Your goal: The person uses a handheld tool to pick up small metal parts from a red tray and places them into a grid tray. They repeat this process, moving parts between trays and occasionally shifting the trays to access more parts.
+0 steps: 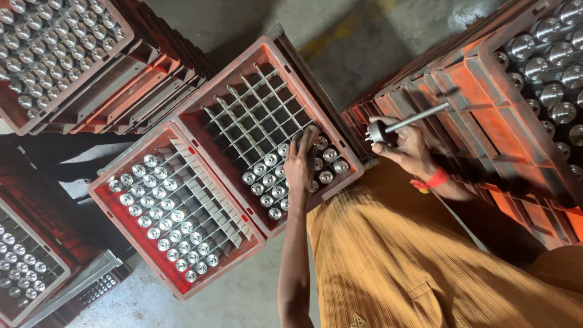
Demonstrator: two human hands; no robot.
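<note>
Right hand (408, 144) is up with a metal part (401, 124), fingers wrapped tight around its round flanged head, and the slim grey shaft pokes out up and to the right over the rim of the stacked orange crates (486, 115). It's a shiny, machined piece: flat disc end, long straight stem. Left hand (300, 165) is down in the red crate (209, 100), palm flat, fingers spread and resting on the tops of the parts standing in the grey divider grid (249, 109); it grips nothing. That grid is filled only along its near corner, silver round tops showing. Just beside it sits a second red crate (130, 234), its rows of the same shiny tops nearly full. Grey concrete floor (243, 297) below.
</note>
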